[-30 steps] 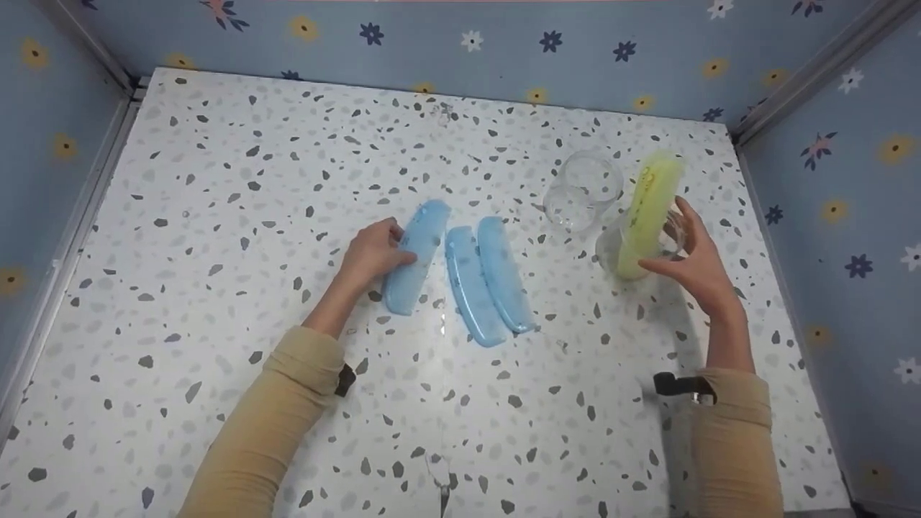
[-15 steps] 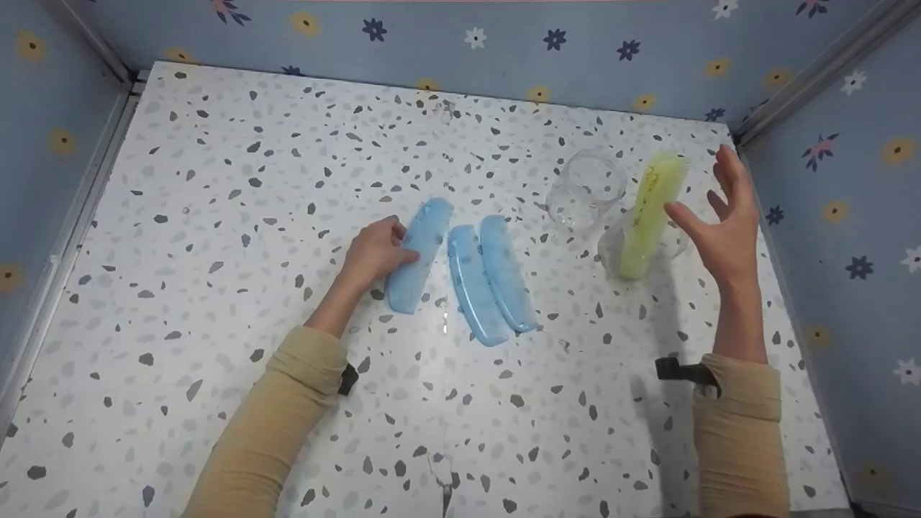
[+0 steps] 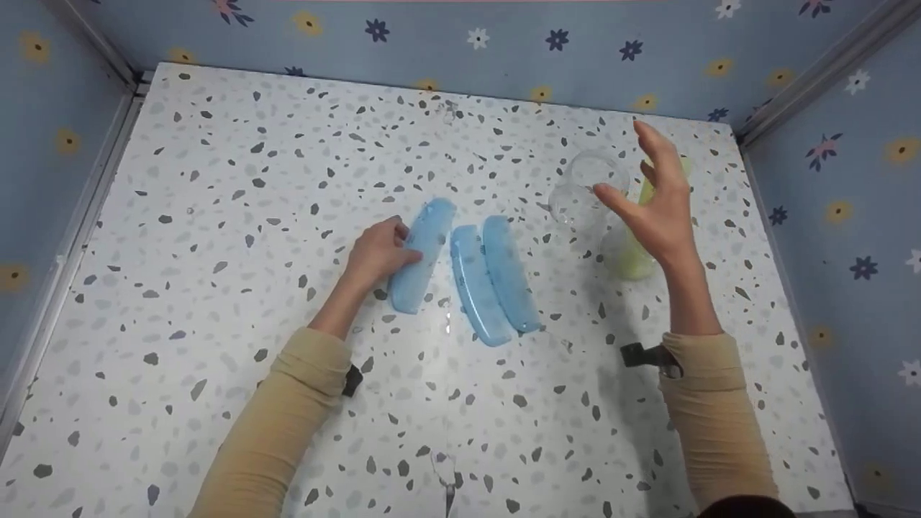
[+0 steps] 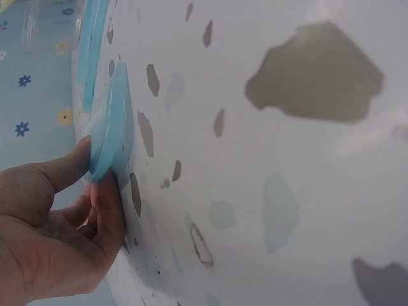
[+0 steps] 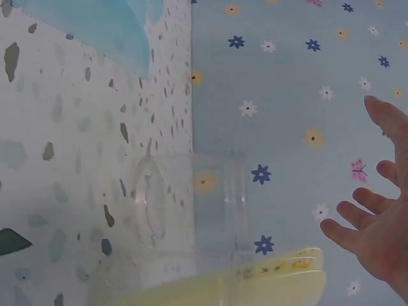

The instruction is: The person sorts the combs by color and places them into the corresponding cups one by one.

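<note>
My left hand (image 3: 374, 252) pinches the near edge of a translucent blue comb (image 3: 417, 277); in the left wrist view the thumb is on one face and the fingers are behind it. Two more blue combs, one (image 3: 475, 288) beside the other (image 3: 509, 277), lie just right of it. At the right, a yellow-green comb (image 5: 280, 280) leans upright inside a clear cup (image 3: 611, 248). My right hand (image 3: 665, 208) is raised above that cup with fingers spread and nothing in them, hiding part of the yellow comb in the head view.
A second clear cup (image 3: 597, 165) stands just behind and left of the one with the yellow comb. The speckled white table (image 3: 288, 180) is bordered by blue flowered panels (image 3: 460, 43) at the back and both sides.
My right hand has let go of the cup with the yellow comb, pulled away to the right, then swung left over it. My left hand stays on its blue comb.
</note>
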Motion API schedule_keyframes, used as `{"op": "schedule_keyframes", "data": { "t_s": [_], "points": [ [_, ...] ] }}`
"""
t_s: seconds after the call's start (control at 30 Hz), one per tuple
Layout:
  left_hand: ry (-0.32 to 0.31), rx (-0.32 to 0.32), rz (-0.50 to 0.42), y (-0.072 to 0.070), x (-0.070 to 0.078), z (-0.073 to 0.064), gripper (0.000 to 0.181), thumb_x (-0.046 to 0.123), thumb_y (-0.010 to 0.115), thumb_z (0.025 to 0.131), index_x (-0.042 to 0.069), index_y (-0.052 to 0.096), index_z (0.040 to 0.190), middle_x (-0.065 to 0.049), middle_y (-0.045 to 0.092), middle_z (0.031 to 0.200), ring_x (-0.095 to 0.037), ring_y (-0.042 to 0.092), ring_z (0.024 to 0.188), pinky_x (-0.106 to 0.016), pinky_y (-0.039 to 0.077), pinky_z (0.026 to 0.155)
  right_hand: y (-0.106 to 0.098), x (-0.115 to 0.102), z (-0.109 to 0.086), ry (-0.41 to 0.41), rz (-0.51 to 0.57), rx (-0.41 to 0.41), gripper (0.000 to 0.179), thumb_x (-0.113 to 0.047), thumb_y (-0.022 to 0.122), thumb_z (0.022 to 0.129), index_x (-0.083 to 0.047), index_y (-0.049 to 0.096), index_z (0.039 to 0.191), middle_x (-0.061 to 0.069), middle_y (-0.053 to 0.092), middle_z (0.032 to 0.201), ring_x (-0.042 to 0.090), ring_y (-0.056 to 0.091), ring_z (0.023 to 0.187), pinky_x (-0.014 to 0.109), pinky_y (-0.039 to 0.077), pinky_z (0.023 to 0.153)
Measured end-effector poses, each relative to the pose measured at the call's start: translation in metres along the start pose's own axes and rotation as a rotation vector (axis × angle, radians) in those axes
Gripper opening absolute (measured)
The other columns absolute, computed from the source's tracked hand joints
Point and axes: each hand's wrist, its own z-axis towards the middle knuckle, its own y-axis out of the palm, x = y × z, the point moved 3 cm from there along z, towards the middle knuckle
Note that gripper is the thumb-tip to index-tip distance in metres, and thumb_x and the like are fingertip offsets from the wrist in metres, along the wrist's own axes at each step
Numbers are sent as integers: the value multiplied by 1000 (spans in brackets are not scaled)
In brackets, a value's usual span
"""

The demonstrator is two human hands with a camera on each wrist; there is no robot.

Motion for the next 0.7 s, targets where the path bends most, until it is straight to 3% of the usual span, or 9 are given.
{"op": "schedule_keyframes", "data": {
  "t_s": [0.3,0.7],
  "points": [
    [0,1,12,0,1,1,49,23,71,94,2,56,136,-18,63,127,-34,63,115,-46,57,100,29,19,5,70,-84,-75,85,-32,83,85,-23,40,158,3,36,166,21,30,156,50,29,127],
    [-17,11,25,2,-1,1,48,25,71,95,4,56,136,-17,63,127,-34,63,117,-46,57,99,52,38,9,218,-231,-141,93,-35,81,87,-22,28,163,13,17,172,37,20,159,63,23,127]
  ]
}}
